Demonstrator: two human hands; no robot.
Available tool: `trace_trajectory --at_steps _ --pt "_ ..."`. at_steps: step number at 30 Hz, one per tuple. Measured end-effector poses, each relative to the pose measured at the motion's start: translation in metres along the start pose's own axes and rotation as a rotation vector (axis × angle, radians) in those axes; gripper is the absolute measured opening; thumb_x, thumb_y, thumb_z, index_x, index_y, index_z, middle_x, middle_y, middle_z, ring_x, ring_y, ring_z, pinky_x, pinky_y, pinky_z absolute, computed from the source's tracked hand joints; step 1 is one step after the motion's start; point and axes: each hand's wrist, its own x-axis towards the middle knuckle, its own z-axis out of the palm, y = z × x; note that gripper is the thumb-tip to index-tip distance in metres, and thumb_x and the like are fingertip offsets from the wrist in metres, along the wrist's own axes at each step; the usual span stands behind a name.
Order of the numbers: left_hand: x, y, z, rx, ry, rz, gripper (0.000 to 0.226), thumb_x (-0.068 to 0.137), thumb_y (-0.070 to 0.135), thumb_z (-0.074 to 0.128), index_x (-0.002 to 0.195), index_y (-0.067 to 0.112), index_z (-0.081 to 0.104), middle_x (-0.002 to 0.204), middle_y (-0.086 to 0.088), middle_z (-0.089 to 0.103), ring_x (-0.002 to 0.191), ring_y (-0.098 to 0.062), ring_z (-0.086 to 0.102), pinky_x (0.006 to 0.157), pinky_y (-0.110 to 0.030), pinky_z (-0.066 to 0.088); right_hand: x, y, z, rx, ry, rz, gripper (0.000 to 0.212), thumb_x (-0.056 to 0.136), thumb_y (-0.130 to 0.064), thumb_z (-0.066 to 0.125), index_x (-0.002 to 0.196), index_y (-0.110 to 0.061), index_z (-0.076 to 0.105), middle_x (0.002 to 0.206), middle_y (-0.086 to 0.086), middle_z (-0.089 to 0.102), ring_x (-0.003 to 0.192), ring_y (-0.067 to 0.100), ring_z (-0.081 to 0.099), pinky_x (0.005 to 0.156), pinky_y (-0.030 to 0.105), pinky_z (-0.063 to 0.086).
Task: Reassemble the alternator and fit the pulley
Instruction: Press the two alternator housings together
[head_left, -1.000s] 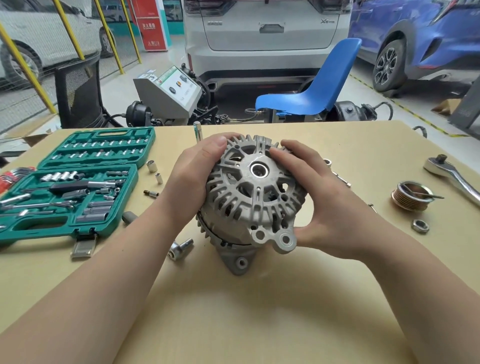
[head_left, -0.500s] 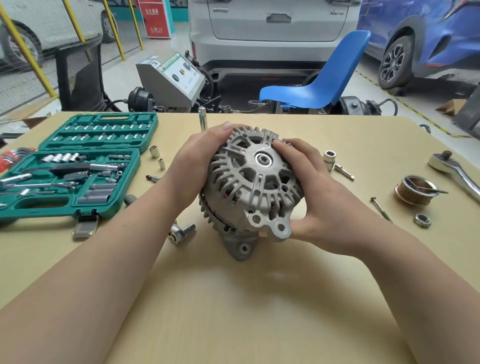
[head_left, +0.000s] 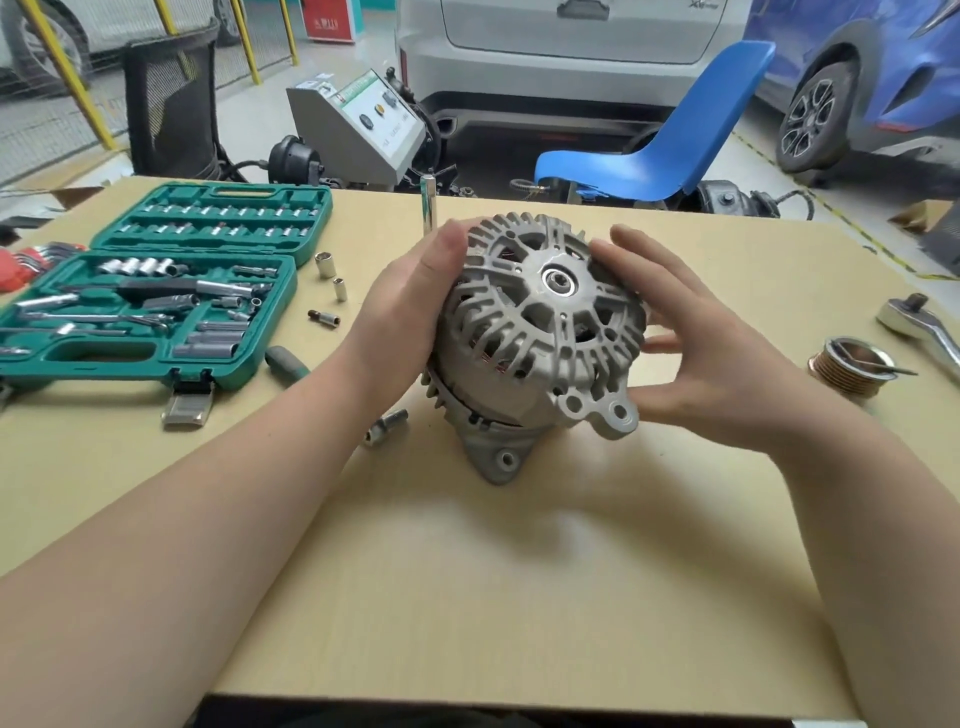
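— Holding the alternator (head_left: 540, 332) up on the table (head_left: 467, 597), see? The left hand (head_left: 410, 306) cups one side; the right hand (head_left: 691, 338) has straight fingers just beside the other.

— Looks heavy and hard. I'd grab both round sides, not the thin ribs.

— The pulley (head_left: 852, 366) sits well right of it, not fitted.

— What's underneath it?

— Can't see. Its back is hidden too.
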Motion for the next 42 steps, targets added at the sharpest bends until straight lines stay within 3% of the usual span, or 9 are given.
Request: trace_trajectory --at_steps 6,13,16,19,21,24,29,34,42 --pt "-0.006 -0.001 0.006 0.024 0.045 0.073 0.059 0.095 0.087 0.040 0.128 0.049 0.071 0.135 0.003 0.075 0.132 -0.022 0.067 0.115 -0.056 0.048 -0.001 0.015 -0.019 0.511 0.046 0.011 0.079 0.083 -0.030 0.074 0.157 -0.034 0.045 0.162 -0.008 0.044 0.149 0.021 0.042 0.117 0.063 0.035" --pt "-0.004 -0.003 0.001 0.067 0.034 0.062 0.071 0.108 0.066 0.020 0.139 0.025 0.069 0.133 0.000 0.076 0.131 -0.023 0.068 0.115 -0.055 0.048 0.006 0.001 0.013 0.563 0.204 0.116 0.056 0.087 -0.031 0.077 0.141 -0.028 0.061 0.143 0.008 0.063 0.131 0.029 0.060 0.099 0.038 0.054" --pt "-0.005 -0.001 -0.001 0.127 0.076 0.010 0.069 0.111 0.064 0.017 0.120 0.034 0.079 0.117 0.009 0.081 0.116 -0.008 0.073 0.107 -0.035 0.053 0.007 -0.001 0.016 0.539 0.280 0.112 0.041 0.091 -0.029 0.070 0.132 -0.024 0.065 0.130 0.002 0.070 0.120 0.024 0.066 0.097 0.035 0.053" --pt "-0.006 0.002 -0.001 0.171 0.134 -0.058 0.072 0.112 0.065 0.019 0.095 0.035 0.083 0.094 0.018 0.081 0.091 0.010 0.071 0.076 -0.002 0.047 0.008 -0.005 0.023 0.533 0.355 0.101 0.036 0.091 -0.040 0.070 0.123 -0.023 0.065 0.117 0.005 0.070 0.107 0.017 0.066 0.089 0.030 0.053" --pt "-0.005 0.002 -0.001 0.189 0.151 -0.077 0.075 0.111 0.067 0.021 0.092 0.031 0.083 0.091 0.019 0.081 0.086 0.012 0.070 0.069 0.000 0.045 0.009 -0.005 0.030 0.522 0.362 0.095 0.036 0.090 -0.046 0.068 0.120 -0.028 0.061 0.115 0.001 0.067 0.105 0.013 0.064 0.090 0.031 0.052" --pt "-0.003 0.000 0.000 0.159 0.150 -0.085 0.071 0.109 0.070 0.022 0.094 0.036 0.083 0.095 0.017 0.081 0.092 0.008 0.072 0.081 -0.012 0.051 0.010 -0.005 0.033 0.501 0.358 0.102 0.035 0.089 -0.057 0.072 0.117 -0.040 0.058 0.114 -0.007 0.064 0.104 0.011 0.062 0.095 0.040 0.051" --pt "-0.002 -0.003 0.004 -0.060 0.113 0.006 0.053 0.113 0.059 0.031 0.124 0.035 0.077 0.126 0.005 0.078 0.124 -0.014 0.072 0.110 -0.040 0.051 0.008 -0.002 0.032 0.431 0.385 0.078 0.047 0.081 -0.068 0.078 0.113 -0.040 0.059 0.118 0.002 0.068 0.111 0.037 0.063 0.099 0.070 0.047" --pt "-0.004 0.000 0.007 -0.085 0.082 -0.011 0.069 0.095 0.072 0.050 0.132 0.017 0.070 0.127 -0.005 0.078 0.123 -0.028 0.073 0.112 -0.058 0.051 0.008 -0.007 0.035 0.405 0.370 0.087 0.061 0.084 -0.072 0.070 0.135 -0.043 0.055 0.136 -0.003 0.064 0.129 0.022 0.060 0.112 0.059 0.045" --pt "0.000 -0.002 0.013 -0.132 0.152 0.009 0.051 0.094 0.054 0.060 0.115 0.010 0.076 0.117 -0.017 0.079 0.116 -0.041 0.072 0.109 -0.065 0.051 0.014 -0.009 0.036 0.347 0.357 0.093 0.063 0.093 -0.045 0.057 0.151 -0.020 0.051 0.147 -0.002 0.059 0.140 0.014 0.052 0.119 0.048 0.040"
